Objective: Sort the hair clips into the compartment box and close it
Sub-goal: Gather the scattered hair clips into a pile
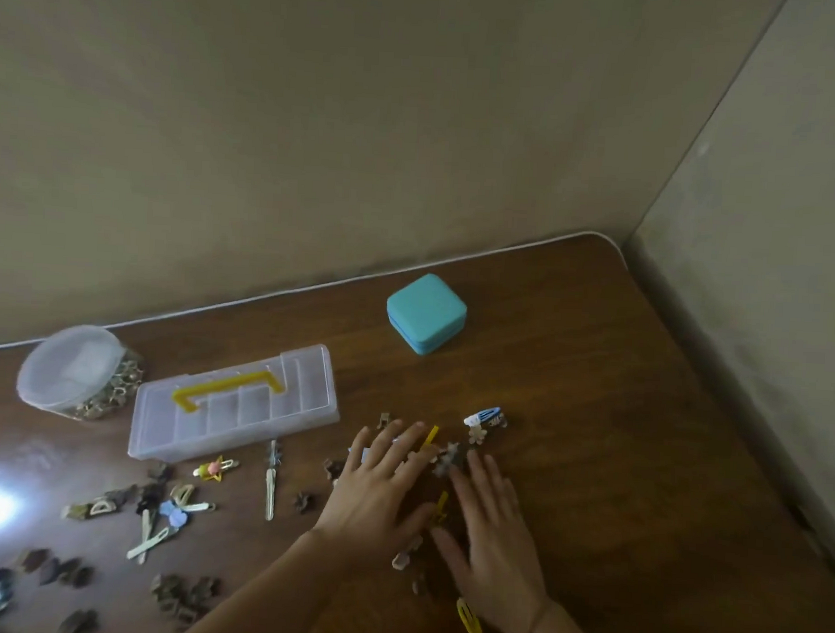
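Left hand [382, 479] is lying flat, fingers straight and spread, its grip holding nothing, pressing on scattered hair clips [439, 455]; right hand [488, 538] is lying likewise flat and open-fingered just beside it, covering more clips; a yellow snap clip [470, 621] is showing at the right wrist; the clear compartment box [234, 403], lid down with yellow handle [230, 388], is sitting on the brown surface [596, 374] left of the hands; further clips [168, 511] are lying nearer the camera; a teal case [426, 313] is standing behind; a clear tub [76, 371] is standing far left.
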